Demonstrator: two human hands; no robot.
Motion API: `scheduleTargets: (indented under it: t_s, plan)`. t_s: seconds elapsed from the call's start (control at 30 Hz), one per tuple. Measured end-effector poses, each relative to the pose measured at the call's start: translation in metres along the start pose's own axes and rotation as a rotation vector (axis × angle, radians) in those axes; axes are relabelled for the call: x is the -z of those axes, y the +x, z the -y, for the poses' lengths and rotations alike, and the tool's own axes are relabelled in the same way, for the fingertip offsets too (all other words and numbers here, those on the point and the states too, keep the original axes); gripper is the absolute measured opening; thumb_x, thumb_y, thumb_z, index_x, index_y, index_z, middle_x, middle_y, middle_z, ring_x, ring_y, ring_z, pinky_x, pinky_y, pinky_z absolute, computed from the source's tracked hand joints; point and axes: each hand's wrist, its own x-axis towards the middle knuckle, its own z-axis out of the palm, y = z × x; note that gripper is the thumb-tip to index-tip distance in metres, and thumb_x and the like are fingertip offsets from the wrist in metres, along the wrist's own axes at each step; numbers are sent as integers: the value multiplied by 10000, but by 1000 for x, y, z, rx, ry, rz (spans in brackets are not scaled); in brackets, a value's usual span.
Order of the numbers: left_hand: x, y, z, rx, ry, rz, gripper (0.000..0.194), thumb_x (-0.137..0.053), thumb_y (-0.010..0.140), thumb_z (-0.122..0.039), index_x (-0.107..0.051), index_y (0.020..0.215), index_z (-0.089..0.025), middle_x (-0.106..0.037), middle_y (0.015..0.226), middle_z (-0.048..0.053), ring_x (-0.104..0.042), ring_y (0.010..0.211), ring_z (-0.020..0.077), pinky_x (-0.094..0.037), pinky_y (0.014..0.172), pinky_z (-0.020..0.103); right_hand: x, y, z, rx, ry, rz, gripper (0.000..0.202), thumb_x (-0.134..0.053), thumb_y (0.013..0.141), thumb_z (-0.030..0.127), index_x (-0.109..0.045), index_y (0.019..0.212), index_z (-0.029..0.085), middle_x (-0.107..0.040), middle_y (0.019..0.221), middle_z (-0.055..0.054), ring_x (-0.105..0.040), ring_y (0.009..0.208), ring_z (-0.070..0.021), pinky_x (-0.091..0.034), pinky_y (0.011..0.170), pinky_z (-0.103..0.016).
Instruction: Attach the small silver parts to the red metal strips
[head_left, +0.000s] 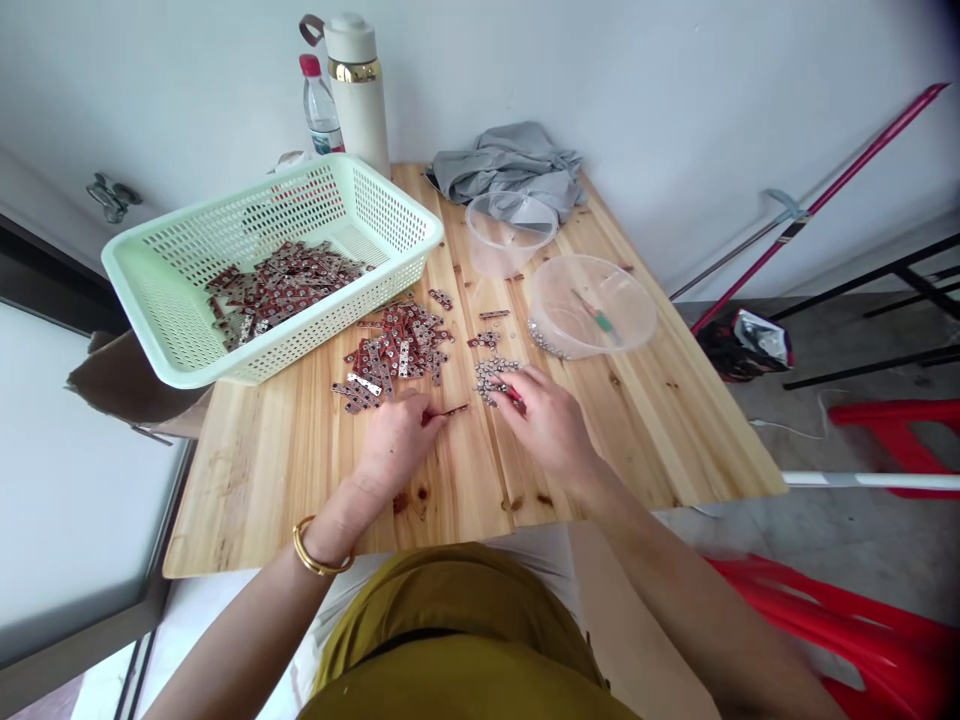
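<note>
My left hand (403,432) pinches one end of a small flat strip (456,410), held just above the table. My right hand (551,415) is closed round a slim red tool (509,392), mostly hidden by the fingers. Its tip end is beside a cluster of small round silver metal pieces (489,374). Left of these lies a heap of reddish-brown strips with silver round pieces on them (397,345). A few more strips (484,340) lie just beyond the silver cluster.
A pale green basket (300,350) with many strips stands at the left. Behind the right hand are two clear plastic tubs (637,318), the nearer with silver pieces and a green-handled tool (602,320). Grey cloth (510,160), a flask (360,110) and a bottle (321,110) stand at the back.
</note>
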Motion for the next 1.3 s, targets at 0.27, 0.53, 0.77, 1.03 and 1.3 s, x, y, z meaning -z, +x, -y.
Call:
scheduleTargets:
  t_s: [0.27, 0.53, 0.77, 1.03, 1.3]
  plan:
    - [0, 2, 4, 43, -50, 2, 145, -680, 794, -278, -633, 697, -181, -661, 664, 3, -560, 602, 137, -363, 582, 251, -12, 32, 0, 91, -300, 205, 166, -503, 919, 209, -667, 910, 186, -612, 988, -69, -587, 755, -169, -385, 601, -283]
    - [0, 3, 5, 86, -138, -8, 94, -658, 814, -249, -713, 754, -202, -727, 746, 10, -635, 669, 154, -425, 645, 248, -16, 19, 20, 166, 13, 94, 156, -490, 934, 216, -612, 843, 181, -588, 904, -51, -577, 783, -154, -410, 660, -257]
    - [2, 4, 1, 56, -98, 25, 215, -547, 856, -167, -750, 896, -228, -745, 858, 22, -671, 769, 170, -481, 736, 264, -42, 4, 22, 161, 70, 23, 133, -504, 926, 191, -609, 843, 193, -595, 877, -41, -577, 784, -158, -416, 674, -260]
    - [0, 3, -3, 80, 56, 3, 182, -539, 818, -117, -716, 813, -156, -724, 824, 73, -646, 739, 191, -458, 678, 276, -47, -2, 27, 238, -61, -40, 251, -444, 958, 196, -620, 779, 185, -600, 807, -43, -561, 712, -150, -393, 626, -267]
    - [-6, -3, 6, 29, -72, -74, 134, -577, 824, -137, -692, 762, -167, -697, 768, 42, -607, 694, 159, -434, 657, 260, -40, -16, 24, 334, 8, -3, 249, -447, 955, 151, -652, 1092, 178, -656, 885, -38, -607, 774, -151, -457, 694, -263]
